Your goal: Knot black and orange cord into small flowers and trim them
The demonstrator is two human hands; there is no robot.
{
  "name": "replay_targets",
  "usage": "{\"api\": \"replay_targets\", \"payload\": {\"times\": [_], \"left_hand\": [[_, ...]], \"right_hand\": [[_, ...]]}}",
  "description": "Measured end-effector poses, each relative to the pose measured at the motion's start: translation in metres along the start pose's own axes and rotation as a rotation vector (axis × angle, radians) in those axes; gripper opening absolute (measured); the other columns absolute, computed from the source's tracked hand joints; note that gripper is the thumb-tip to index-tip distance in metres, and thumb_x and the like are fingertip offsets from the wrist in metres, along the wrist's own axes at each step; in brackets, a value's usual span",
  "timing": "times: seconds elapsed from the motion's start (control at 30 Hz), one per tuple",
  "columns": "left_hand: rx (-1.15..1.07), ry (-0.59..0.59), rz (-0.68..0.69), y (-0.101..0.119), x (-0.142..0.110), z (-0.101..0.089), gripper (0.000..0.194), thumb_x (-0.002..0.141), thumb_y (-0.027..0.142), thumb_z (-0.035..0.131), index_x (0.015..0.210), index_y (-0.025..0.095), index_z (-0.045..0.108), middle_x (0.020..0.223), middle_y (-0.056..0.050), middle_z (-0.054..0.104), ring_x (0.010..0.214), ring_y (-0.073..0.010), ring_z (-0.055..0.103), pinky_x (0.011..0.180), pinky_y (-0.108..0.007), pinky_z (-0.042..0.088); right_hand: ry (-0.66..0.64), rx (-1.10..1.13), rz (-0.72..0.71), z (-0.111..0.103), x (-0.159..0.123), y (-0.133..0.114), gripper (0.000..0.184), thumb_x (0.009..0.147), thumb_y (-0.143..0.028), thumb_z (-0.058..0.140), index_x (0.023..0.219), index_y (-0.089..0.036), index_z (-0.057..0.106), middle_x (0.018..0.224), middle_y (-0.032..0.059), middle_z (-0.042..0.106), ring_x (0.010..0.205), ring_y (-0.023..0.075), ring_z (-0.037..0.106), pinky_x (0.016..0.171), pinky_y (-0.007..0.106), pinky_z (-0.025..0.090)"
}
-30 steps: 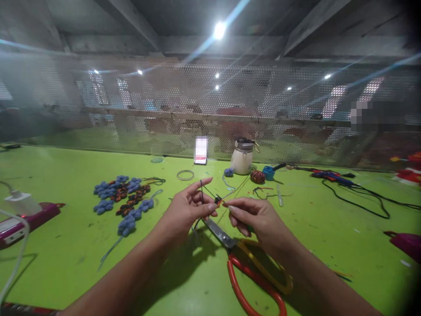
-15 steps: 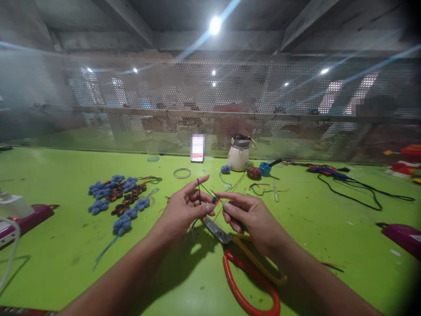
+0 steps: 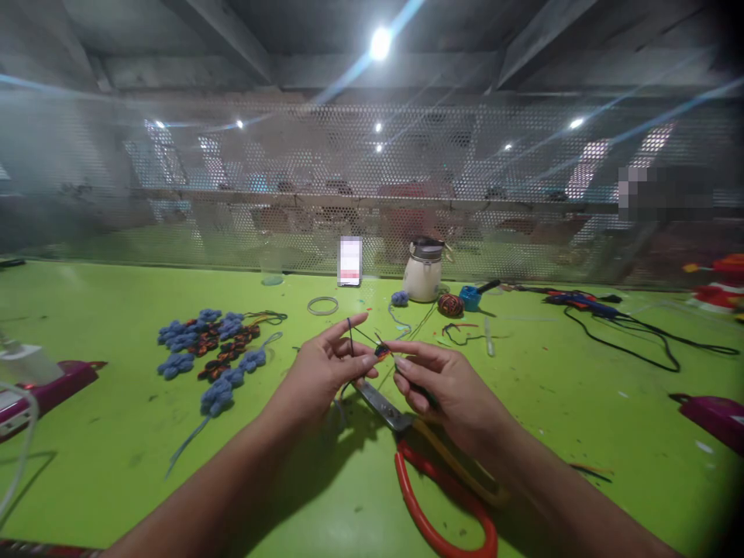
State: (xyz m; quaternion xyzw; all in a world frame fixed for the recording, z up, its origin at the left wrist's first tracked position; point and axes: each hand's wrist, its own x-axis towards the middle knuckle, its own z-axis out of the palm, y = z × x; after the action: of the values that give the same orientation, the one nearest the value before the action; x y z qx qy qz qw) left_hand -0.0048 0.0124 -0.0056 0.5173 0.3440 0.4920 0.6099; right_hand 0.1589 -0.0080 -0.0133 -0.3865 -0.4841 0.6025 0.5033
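My left hand (image 3: pixel 325 364) pinches a small dark crochet piece (image 3: pixel 382 351) with orange flecks between thumb and fingers. Dark yarn (image 3: pixel 350 337) runs over its raised index finger and down to the piece. In my right hand (image 3: pixel 433 376) is a thin crochet hook (image 3: pixel 379 339), its tip at the piece; most of the handle is hidden by the fingers. Beneath both hands lie large scissors (image 3: pixel 445 527) with one red and one yellow handle. Blue crocheted flowers (image 3: pixel 217 395) and dark orange-flecked ones (image 3: pixel 215 364) are spread to the left.
Along the back stand a lit phone (image 3: pixel 349 261), a white jar (image 3: pixel 422 277), a yarn ball (image 3: pixel 450 305) and a blue pot (image 3: pixel 470 297). A ring (image 3: pixel 322 305) lies before the phone. Purple power strips (image 3: pixel 63 387) sit at the sides; a black cord (image 3: pixel 628 333) loops right.
Both hands stay almost in place with the same grip. The hook tip and the small crochet piece have shifted only slightly.
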Motion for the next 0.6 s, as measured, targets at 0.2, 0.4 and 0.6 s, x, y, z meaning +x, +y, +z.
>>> {"api": "replay_targets", "payload": {"times": [0.2, 0.4, 0.6], "left_hand": [[0.146, 0.076, 0.115, -0.0005, 0.0001, 0.0035, 0.07, 0.063, 0.018, 0.072, 0.127, 0.012, 0.043, 0.065, 0.0, 0.059, 0.056, -0.0124, 0.056, 0.049, -0.022, 0.039], [0.057, 0.048, 0.102, -0.0007, -0.0004, 0.0001, 0.067, 0.063, 0.018, 0.073, 0.124, 0.013, 0.047, 0.066, -0.001, 0.061, 0.058, -0.0122, 0.057, 0.052, -0.022, 0.039], [0.029, 0.039, 0.154, -0.0027, -0.0019, -0.0008, 0.061, 0.065, 0.018, 0.071, 0.122, 0.018, 0.05, 0.068, -0.002, 0.063, 0.058, -0.0118, 0.058, 0.051, -0.022, 0.039]], "right_hand": [[0.01, -0.075, -0.027, 0.0021, -0.0008, -0.0009, 0.034, 0.069, -0.027, 0.067, 0.1, -0.013, 0.065, 0.052, -0.0037, 0.053, 0.038, 0.0038, 0.038, 0.038, 0.018, 0.024], [0.012, -0.067, -0.035, 0.0011, -0.0011, -0.0008, 0.033, 0.07, -0.025, 0.066, 0.102, -0.014, 0.065, 0.052, -0.0036, 0.053, 0.039, 0.0036, 0.037, 0.039, 0.018, 0.024], [-0.004, -0.013, -0.027, -0.0005, -0.0008, -0.0012, 0.033, 0.071, -0.024, 0.066, 0.102, -0.014, 0.065, 0.053, -0.0033, 0.053, 0.039, 0.0036, 0.037, 0.04, 0.018, 0.022]]}}
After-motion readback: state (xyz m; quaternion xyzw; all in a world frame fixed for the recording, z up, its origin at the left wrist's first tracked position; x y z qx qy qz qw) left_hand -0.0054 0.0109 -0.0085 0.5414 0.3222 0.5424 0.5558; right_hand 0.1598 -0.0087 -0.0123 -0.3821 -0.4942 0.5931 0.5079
